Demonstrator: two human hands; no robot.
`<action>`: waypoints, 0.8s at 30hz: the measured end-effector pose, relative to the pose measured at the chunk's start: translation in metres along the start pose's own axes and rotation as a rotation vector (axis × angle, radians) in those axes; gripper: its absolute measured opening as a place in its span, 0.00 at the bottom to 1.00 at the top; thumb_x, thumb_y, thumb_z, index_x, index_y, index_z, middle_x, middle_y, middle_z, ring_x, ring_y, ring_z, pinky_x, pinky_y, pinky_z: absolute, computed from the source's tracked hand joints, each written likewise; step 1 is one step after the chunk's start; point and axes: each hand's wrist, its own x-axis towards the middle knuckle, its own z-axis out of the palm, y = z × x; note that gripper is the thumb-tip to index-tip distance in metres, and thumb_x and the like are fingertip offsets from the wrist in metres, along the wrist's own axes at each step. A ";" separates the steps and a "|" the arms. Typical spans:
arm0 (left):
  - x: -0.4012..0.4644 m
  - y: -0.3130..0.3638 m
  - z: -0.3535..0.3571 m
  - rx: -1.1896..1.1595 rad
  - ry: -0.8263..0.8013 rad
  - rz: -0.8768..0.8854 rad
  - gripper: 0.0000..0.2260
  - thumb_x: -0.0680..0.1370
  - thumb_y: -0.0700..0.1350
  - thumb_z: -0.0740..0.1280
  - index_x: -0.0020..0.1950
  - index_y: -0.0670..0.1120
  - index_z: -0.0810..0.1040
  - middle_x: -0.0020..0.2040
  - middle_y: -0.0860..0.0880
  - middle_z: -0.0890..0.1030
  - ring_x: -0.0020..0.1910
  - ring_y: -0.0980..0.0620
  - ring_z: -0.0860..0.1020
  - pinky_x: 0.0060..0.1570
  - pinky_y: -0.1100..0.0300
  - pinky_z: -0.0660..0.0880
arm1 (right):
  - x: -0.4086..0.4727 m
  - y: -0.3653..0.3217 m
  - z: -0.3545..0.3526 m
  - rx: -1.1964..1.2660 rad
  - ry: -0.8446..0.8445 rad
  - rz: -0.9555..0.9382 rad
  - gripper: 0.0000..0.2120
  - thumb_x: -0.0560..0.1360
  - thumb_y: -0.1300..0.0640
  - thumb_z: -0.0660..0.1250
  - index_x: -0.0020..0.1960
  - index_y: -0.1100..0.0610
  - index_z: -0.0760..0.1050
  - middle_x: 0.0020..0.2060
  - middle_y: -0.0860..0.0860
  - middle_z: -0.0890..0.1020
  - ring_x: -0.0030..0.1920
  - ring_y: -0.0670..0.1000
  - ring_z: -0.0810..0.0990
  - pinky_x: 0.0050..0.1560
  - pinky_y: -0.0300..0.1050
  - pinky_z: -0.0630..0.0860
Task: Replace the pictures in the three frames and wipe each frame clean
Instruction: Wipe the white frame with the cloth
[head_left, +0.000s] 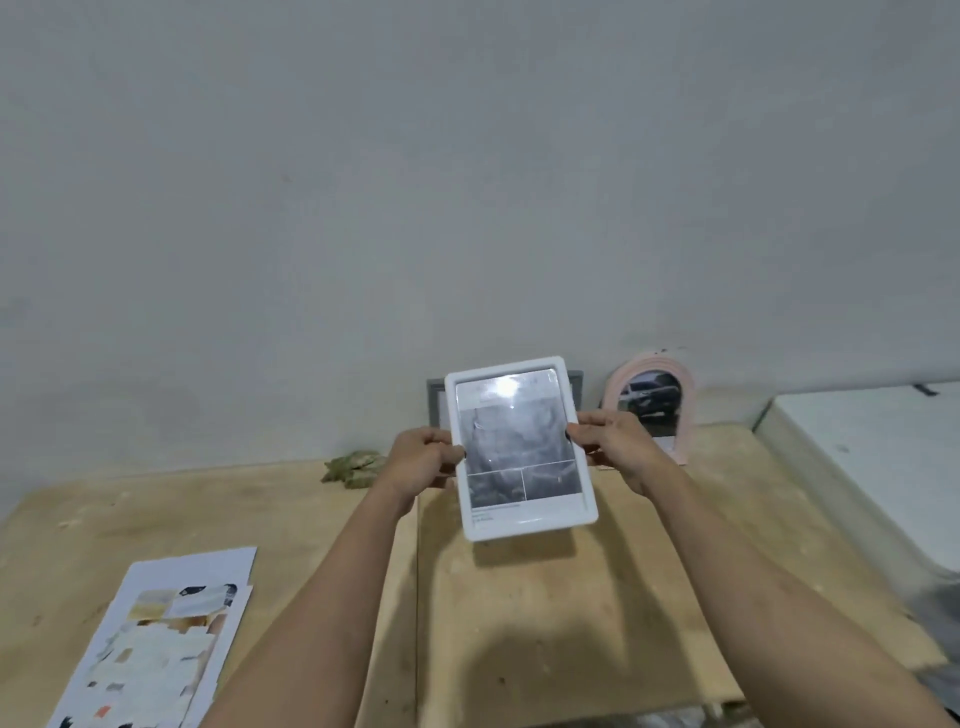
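Observation:
I hold a white rectangular picture frame (519, 447) upright above the wooden table (571, 597), its glass front facing me with a grey black-and-white picture inside. My left hand (421, 462) grips its left edge and my right hand (613, 447) grips its right edge, thumbs on the front. Behind it a grey frame (435, 402) leans against the wall, mostly hidden. A pink arched frame (654, 405) with a car photo stands to the right. A crumpled greenish cloth (353, 467) lies at the back of the table.
Loose printed picture sheets (166, 644) lie stacked on the table's front left. A white appliance or cabinet top (872, 457) stands to the right of the table. A plain grey wall (467, 182) rises directly behind.

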 end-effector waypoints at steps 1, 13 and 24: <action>0.007 0.007 0.018 0.006 -0.020 0.027 0.03 0.76 0.34 0.69 0.49 0.37 0.80 0.41 0.42 0.84 0.36 0.47 0.80 0.33 0.58 0.78 | -0.002 0.002 -0.018 0.014 0.031 -0.002 0.08 0.75 0.61 0.69 0.53 0.59 0.82 0.44 0.55 0.86 0.43 0.55 0.84 0.44 0.48 0.80; 0.112 0.061 0.306 0.326 -0.253 0.242 0.06 0.75 0.38 0.65 0.39 0.43 0.80 0.37 0.46 0.84 0.37 0.43 0.79 0.42 0.48 0.78 | 0.007 0.080 -0.258 0.160 0.440 0.064 0.05 0.76 0.63 0.68 0.47 0.59 0.82 0.39 0.52 0.85 0.37 0.48 0.82 0.42 0.42 0.79; 0.246 0.068 0.521 0.586 -0.323 0.320 0.07 0.79 0.41 0.68 0.42 0.51 0.78 0.41 0.50 0.82 0.44 0.44 0.82 0.47 0.45 0.81 | 0.110 0.154 -0.413 0.021 0.666 0.111 0.12 0.74 0.62 0.68 0.39 0.46 0.82 0.36 0.45 0.84 0.35 0.39 0.79 0.38 0.32 0.74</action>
